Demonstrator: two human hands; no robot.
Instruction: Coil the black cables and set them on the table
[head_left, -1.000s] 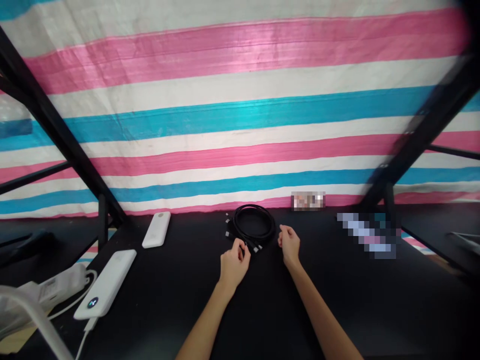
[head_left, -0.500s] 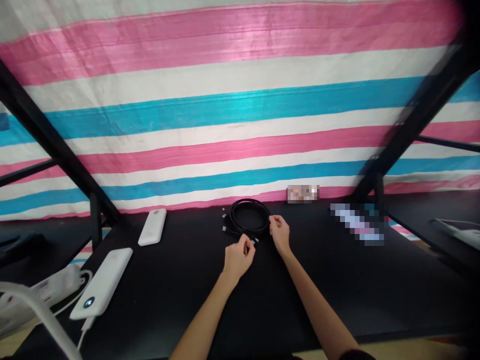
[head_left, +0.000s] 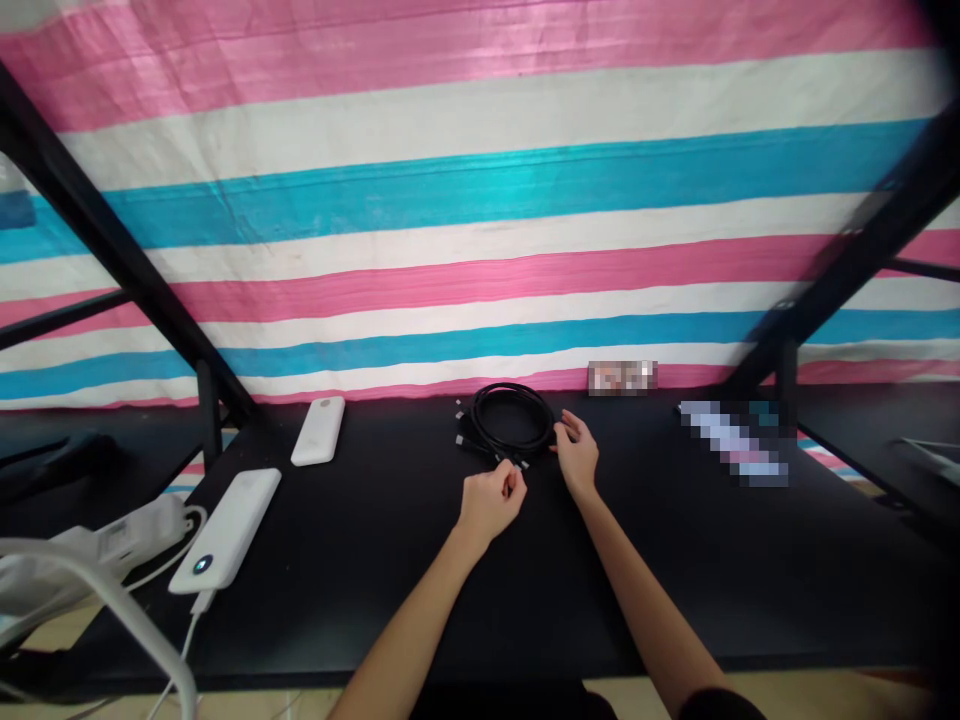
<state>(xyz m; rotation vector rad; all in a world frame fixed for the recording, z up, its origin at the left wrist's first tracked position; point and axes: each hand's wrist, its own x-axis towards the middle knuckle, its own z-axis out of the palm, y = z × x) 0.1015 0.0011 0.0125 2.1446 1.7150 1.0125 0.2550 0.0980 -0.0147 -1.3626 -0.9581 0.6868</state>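
A black cable point(head_left: 550, 420) lies wound in a round coil on the black table, its several ends with pale metal plugs pointing left and toward me. My left hand point(head_left: 493, 500) is at the near side of the coil, just below some plugs. Its fingers are curled in a pinch, and what is between them, if anything, is hidden. At the coil's right edge is my right hand point(head_left: 577, 457), thumb and fingers a little apart. Its fingertips are beside the cable; whether they touch it I cannot tell.
Left of the coil lies a white power bank point(head_left: 319, 431). Nearer me is a larger white power bank point(head_left: 227, 530) with a cable plugged in, beside a white power strip point(head_left: 142, 535). Blurred items point(head_left: 622, 378) lie at the back right. Black metal frame bars point(head_left: 832, 265) flank the table.
My right hand's fingers have spread from a pinch at the coil's edge. The left hand stays pinched near the plugs. The whole view has shifted slightly.
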